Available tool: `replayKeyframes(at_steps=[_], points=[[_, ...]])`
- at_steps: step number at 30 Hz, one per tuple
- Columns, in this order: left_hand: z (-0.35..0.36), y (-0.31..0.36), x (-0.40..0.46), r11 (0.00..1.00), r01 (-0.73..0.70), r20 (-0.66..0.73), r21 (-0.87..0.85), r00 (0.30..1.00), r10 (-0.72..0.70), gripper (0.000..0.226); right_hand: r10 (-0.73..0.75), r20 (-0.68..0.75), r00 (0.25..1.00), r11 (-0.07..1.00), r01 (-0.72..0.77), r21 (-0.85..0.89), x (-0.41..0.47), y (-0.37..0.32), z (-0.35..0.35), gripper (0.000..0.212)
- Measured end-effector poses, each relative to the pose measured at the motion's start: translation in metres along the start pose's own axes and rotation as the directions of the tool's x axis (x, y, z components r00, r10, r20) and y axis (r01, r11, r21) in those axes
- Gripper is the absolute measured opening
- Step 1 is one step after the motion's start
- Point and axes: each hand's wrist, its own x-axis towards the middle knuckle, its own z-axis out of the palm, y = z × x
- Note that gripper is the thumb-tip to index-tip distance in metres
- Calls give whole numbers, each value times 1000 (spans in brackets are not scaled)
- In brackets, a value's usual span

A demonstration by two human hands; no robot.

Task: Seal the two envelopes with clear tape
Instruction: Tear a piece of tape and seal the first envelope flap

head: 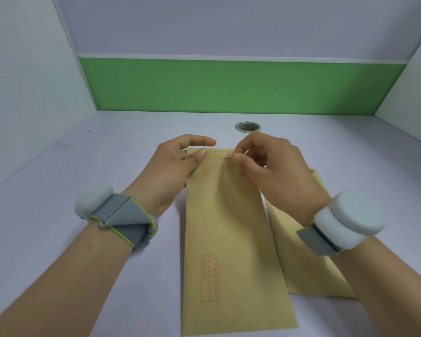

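- Left hand [173, 164]: thumb pins near envelope [226, 239] top corner, fingers straight.
- Right hand [270, 161]: grip pinched at flap; tape not discernible.
- Second envelope [309, 263], 3 o'clock, partly hidden by right forearm.

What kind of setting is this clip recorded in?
Probably an office desk cubicle: a white desk with a metal cable grommet, white side partitions and a green back panel.
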Motion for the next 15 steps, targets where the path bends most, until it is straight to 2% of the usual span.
replayKeyframes(at_steps=[5, 11, 15], points=[[8, -2, -2, 999, 34, 53, 15, 998, -34, 13, -2, 66, 998, 996, 8, -88, -1, 4, 2, 10], [8, -6, -2, 971, 187, 243, -151, 959, -146, 23, -32, 63, 997, 996, 37, -78, 1, 6, 2, 11], [7, -7, 0, 946, 206, 269, -252, 954, -136, 26, -27, 61, 998, 997, 31, -66, 1, 7, 2, 12]])
